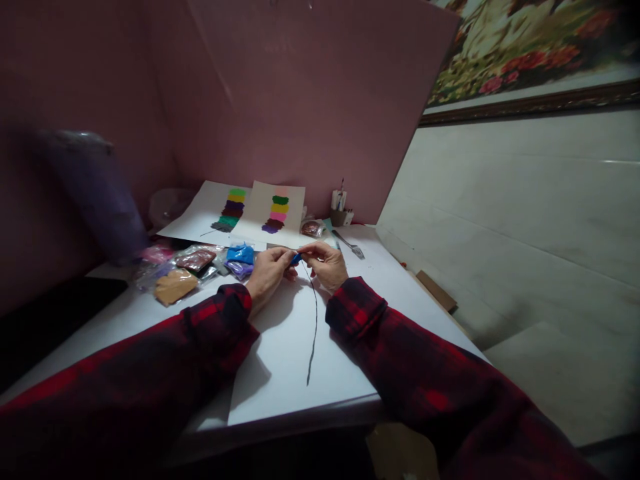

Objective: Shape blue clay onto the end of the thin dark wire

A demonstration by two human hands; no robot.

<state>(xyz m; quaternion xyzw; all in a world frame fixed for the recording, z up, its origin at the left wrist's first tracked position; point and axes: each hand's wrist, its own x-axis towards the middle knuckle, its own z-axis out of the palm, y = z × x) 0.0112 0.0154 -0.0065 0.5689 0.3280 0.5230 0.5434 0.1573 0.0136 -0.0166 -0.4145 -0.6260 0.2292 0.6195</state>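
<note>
Between the fingertips of both hands is a small lump of blue modelling clay (297,259). My left hand (270,272) pinches it from the left, and my right hand (326,264) grips it from the right with thumb and fingers closed. Both hands are just above a white sheet of paper (285,373). A thin dark wavy strand (315,320) runs down the sheet from beneath the fingers towards the near edge; whether it is laid on or drawn cannot be told.
Left of my hands lie bagged lumps of clay: blue (241,254), tan (175,287) and dark red (196,258). Behind are two sheets with coloured bands (293,200), a pot with brushes (339,215) and a grey fork-like tool (350,245). A blurred purple container (95,193) stands far left.
</note>
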